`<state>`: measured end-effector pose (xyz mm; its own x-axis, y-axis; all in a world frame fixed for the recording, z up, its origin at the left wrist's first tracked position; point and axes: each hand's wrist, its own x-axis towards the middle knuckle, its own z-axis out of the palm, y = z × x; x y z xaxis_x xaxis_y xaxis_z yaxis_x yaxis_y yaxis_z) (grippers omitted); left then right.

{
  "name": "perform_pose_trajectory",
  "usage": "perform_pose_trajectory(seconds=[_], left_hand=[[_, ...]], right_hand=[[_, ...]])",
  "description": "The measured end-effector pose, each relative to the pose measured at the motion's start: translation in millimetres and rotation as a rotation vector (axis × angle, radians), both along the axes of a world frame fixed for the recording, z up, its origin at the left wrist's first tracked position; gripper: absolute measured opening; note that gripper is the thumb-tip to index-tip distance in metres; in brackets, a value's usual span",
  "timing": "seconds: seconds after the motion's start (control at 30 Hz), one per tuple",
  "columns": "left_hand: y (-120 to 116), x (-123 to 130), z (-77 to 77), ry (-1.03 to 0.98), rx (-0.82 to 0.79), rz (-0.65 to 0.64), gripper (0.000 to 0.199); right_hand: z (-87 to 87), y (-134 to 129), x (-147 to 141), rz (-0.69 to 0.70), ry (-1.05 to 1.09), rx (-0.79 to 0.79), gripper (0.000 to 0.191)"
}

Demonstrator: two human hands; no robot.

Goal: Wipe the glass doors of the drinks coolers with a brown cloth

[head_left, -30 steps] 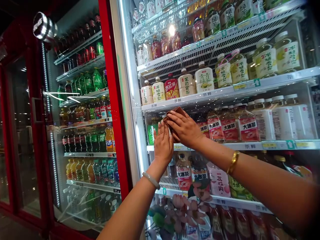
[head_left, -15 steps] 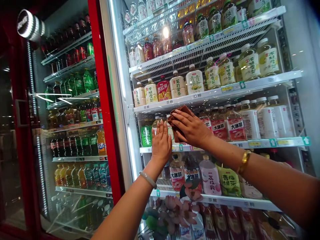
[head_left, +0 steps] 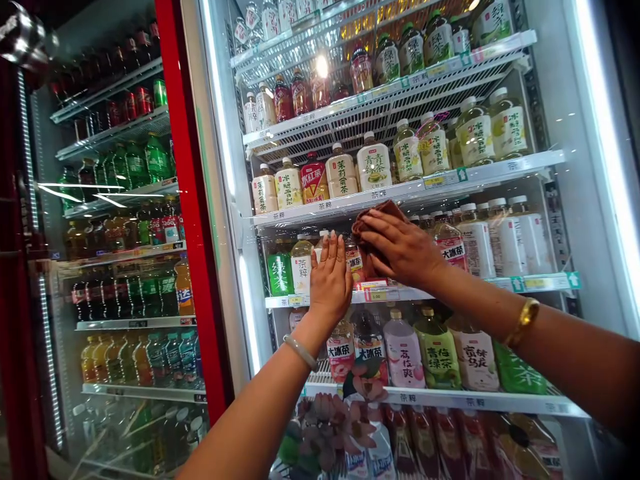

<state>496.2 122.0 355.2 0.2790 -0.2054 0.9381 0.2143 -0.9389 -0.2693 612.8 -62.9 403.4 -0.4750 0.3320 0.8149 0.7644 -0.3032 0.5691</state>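
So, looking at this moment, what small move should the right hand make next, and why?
Perhaps slide the brown cloth slightly to the right along the glass: the right hand seems to press it there, nothing visible blocks that side, and the left hand, open and without cloth, is on the other side.

This is a shop, at its cold-drinks section. A tall lit display cooler (head_left: 560, 120) stands on the right, with a red-framed cooler (head_left: 200, 233) on the left. Both are stocked for sale: bottled teas (head_left: 374, 167) stand in rows with labels facing out on the right, while green soda bottles (head_left: 157, 159), red cans (head_left: 145, 101) and orange drinks (head_left: 115, 357) fill shelves on the left. Yellow price tags (head_left: 434, 181) and printed strips run along the shelf edges. A vertical light strip (head_left: 253, 317) brightens the stock.
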Motion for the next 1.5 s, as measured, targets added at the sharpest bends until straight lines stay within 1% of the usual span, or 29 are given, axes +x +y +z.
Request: perform_pose_trajectory(seconds=[0.07,0.1,0.13,0.2,0.27,0.33,0.4,0.47,0.53,0.6,0.67,0.73,0.8,0.87,0.93,1.0,1.07,1.13,1.2,1.27,1.33,1.4,1.43,1.5], left_hand=[[-9.3,8.4,6.4,-0.018,-0.026,-0.012,0.063],[-13.1,11.5,7.5,-0.023,-0.050,-0.018,0.063],[-16.3,13.6,7.2,-0.025,-0.076,-0.023,0.063],[-20.7,15.0,2.8,-0.013,-0.121,-0.026,0.065],[-23.7,13.9,-4.4,0.015,-0.136,-0.019,0.067],[-27.5,13.4,-10.5,0.038,-0.127,-0.009,0.067],[-33.2,16.0,-12.6,0.036,-0.114,-0.006,0.066],[-41.4,22.2,-9.7,0.017,-0.107,-0.008,0.064],[-51.3,30.4,-3.8,-0.005,-0.107,-0.007,0.062],[-61.0,38.1,1.1,-0.015,-0.104,-0.011,0.061],[-68.2,43.6,1.7,-0.022,-0.110,-0.027,0.061],[-71.7,46.0,-2.5,-0.019,-0.116,-0.041,0.064],[-72.5,46.1,-8.4,-0.004,-0.108,-0.042,0.066],[-73.1,45.7,-11.7,0.015,-0.089,-0.037,0.067],[-76.2,47.1,-9.9,0.022,-0.064,-0.046,0.068],[-83.1,51.0,-3.6,0.017,-0.043,-0.073,0.068],[-92.6,57.0,3.6,0.006,-0.037,-0.103,0.069],[-101.5,63.2,7.7,-0.009,-0.045,-0.123,0.067],[-106.5,67.3,6.3,-0.018,-0.055,-0.131,0.066],[-106.5,68.0,0.6,-0.006,-0.055,-0.126,0.066],[-103.0,65.5,-6.0,0.026,-0.039,-0.102,0.066],[-99.3,62.2,-9.1,0.057,-0.012,-0.067,0.066],[-98.4,61.1,-8.5,0.065,-0.001,-0.049,0.066],[-99.4,61.5,-2.8,0.067,0.014,-0.019,0.066]], right_hand=[[5.0,6.8,-4.8,0.014,0.082,0.049,0.043],[2.2,9.9,-6.9,0.027,0.089,0.036,0.044],[-3.7,11.4,-8.0,0.039,0.073,0.005,0.046],[-21.9,6.8,-6.0,0.049,-0.005,-0.078,0.048],[-40.2,-8.3,2.1,0.031,-0.097,-0.151,0.049],[-49.4,-28.3,14.4,-0.003,-0.151,-0.188,0.051],[-45.9,-44.3,26.5,-0.015,-0.131,-0.170,0.054],[-33.8,-50.0,33.2,-0.004,-0.053,-0.087,0.056],[-21.9,-45.7,32.3,0.013,0.041,0.015,0.055],[-18.8,-37.3,26.4,0.024,0.096,0.063,0.051],[-27.7,-32.8,21.4,0.019,0.085,0.036,0.050],[-45.3,-38.4,22.6,-0.001,0.026,-0.035,0.053],[-63.1,-54.2,32.0,-0.022,-0.038,-0.100,0.058],[-72.0,-74.3,46.2,-0.036,-0.075,-0.140,0.063],[-67.9,-90.3,58.5,-0.052,-0.064,-0.110,0.064],[-53.4,-95.6,63.2,-0.061,-0.004,-0.022,0.061],[-37.2,-89.5,59.0,-0.055,0.068,0.076,0.054],[-28.3,-77.7,49.7,-0.037,0.109,0.119,0.049],[-31.9,-69.5,41.2,-0.034,0.108,0.109,0.048],[-46.0,-72.0,38.7,-0.061,0.069,0.041,0.050],[-63.0,-86.3,44.1,-0.089,0.000,-0.050,0.055],[-73.5,-106.2,55.4,-0.107,-0.053,-0.116,0.062],[-74.3,-115.3,61.7,-0.115,-0.058,-0.118,0.064],[-66.3,-126.5,72.1,-0.127,-0.009,-0.049,0.063]])
